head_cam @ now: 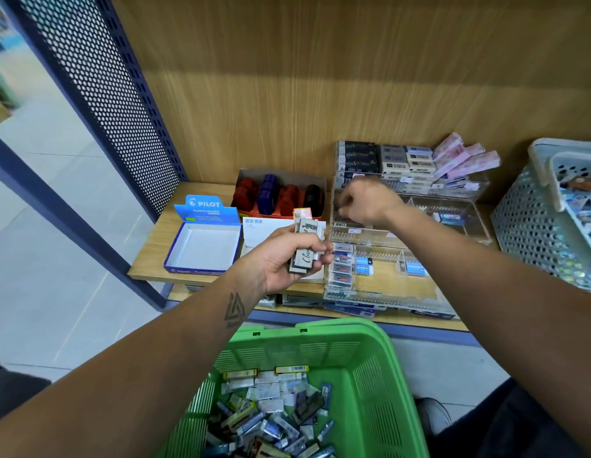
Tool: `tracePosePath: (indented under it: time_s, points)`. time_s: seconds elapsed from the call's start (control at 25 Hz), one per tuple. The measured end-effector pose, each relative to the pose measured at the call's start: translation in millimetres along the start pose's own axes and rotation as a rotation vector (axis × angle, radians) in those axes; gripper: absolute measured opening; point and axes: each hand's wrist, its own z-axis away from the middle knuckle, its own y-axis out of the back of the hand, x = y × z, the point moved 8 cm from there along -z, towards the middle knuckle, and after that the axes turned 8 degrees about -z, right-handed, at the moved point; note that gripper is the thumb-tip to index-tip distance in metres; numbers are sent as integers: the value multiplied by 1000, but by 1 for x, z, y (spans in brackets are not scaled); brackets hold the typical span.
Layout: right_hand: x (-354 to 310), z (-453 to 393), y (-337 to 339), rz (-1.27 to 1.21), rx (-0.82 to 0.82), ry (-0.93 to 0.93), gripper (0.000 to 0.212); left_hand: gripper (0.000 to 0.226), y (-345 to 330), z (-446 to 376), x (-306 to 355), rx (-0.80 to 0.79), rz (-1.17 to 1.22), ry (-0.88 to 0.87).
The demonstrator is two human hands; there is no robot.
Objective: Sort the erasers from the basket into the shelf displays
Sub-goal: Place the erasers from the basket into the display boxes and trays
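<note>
step: stocking, likely mid-placement | left hand (pixel 280 256) grips stack of grey-sleeved erasers (pixel 305 249) above wooden shelf (pixel 155 256) | right hand (pixel 366 203) curled in clear acrylic display (pixel 452 193), contents unclear | green plastic basket (pixel 380 375) still full | next: feed matching compartment

Empty blue Pilot box (pixel 203 238), carton of red, blue, black stamps (pixel 280 195), grey perforated basket (pixel 532 226)

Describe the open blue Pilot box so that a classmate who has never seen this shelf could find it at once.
Start at the wooden shelf beside the perforated blue side panel. At the shelf's front left corner lies the Pilot box, left of the left hand gripping a stack of erasers. Unlike the red tray of stamps behind it, it is blue, with a raised lid flap and a bare white inside.
</note>
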Motion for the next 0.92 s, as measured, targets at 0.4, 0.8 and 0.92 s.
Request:
tracePosePath:
  time_s: [0.4,0.8,0.92]
  points:
    - [1,47,14,-1023,-198,28,23,35,-30,7,-2,-136,-19,13]
    - [29,45,61,-21,104,216,34,25,-36,-11,12,11,136,-34]
    - [72,38,80,159,219,-1,34,24,-33,-15,17,52,159,-64]
